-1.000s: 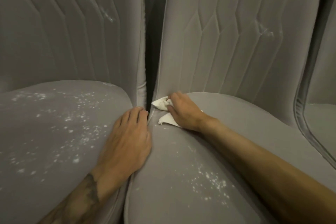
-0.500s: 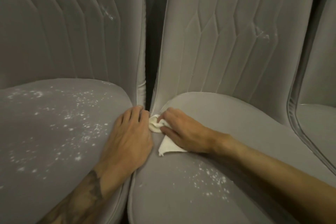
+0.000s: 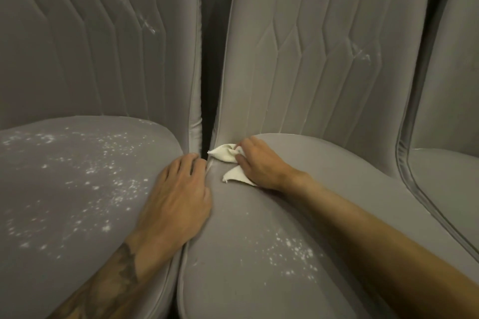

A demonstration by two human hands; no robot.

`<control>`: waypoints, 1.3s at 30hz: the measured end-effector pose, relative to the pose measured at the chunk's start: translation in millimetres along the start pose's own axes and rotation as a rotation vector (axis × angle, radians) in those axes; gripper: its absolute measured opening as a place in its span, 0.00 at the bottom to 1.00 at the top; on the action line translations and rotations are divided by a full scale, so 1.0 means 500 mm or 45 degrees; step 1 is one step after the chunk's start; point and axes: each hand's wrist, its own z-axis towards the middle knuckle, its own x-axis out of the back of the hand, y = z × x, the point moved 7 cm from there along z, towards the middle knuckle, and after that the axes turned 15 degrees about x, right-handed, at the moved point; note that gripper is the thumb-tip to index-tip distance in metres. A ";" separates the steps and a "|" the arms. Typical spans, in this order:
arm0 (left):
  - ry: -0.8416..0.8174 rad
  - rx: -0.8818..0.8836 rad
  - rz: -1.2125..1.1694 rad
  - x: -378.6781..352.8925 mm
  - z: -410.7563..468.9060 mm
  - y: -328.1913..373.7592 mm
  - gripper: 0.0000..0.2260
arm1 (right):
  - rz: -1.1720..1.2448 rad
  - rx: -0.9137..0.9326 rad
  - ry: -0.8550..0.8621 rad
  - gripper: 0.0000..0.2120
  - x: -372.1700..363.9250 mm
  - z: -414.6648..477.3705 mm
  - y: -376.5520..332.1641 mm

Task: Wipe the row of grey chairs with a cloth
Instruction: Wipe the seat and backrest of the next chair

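Where we hold the cloth: the white cloth [image 3: 225, 156] lies bunched on the back left corner of the middle chair [image 3: 259, 220] seat, at the foot of its backrest and just beside the gap; one pointed flap reaches towards the gap, a second pokes out from under our palm
Right hand: our right hand [image 3: 261, 167] rests on that seat over the cloth; its fingers [image 3: 247, 143] are curled and pinch the bunched fabric; the bare forearm runs across the seat to the lower right corner
Left hand: our left hand [image 3: 176, 199] lies palm down on the right edge of the left chair [image 3: 64, 202] seat, along the seam where the two seats meet; its fingers [image 3: 182, 166] are straight and pressed together, tips at the foot of the gap; they hold nothing
Tattoo: a dark tattoo [image 3: 121, 269] marks our left forearm; we cannot make out its pattern
Gap: a narrow dark gap [image 3: 206, 72] runs upright between the two backrests
White specks: white specks [image 3: 108, 166] lie scattered widely over the left seat; a smaller patch [image 3: 293, 251] sits on the front of the middle seat, well apart from the cloth
Smears: a pale smear [image 3: 146, 24] shows on the left backrest, another [image 3: 363, 53] on the middle one; both backrests carry stitched zigzag channels
Right chair: the right chair [image 3: 445, 184] stands just beside the middle one; only part of it is in view
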 end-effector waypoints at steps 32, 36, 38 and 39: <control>-0.010 0.018 0.163 0.006 -0.026 -0.028 0.19 | 0.058 0.146 -0.028 0.13 0.001 -0.034 -0.021; 0.019 0.019 0.172 0.005 -0.025 -0.030 0.18 | 0.054 0.155 0.050 0.13 -0.010 -0.039 -0.061; 0.019 0.014 0.166 0.006 -0.026 -0.030 0.18 | 0.138 0.343 0.050 0.11 -0.014 -0.082 -0.104; 0.007 0.013 0.171 0.004 -0.026 -0.032 0.18 | 0.167 0.405 0.024 0.11 -0.010 -0.097 -0.112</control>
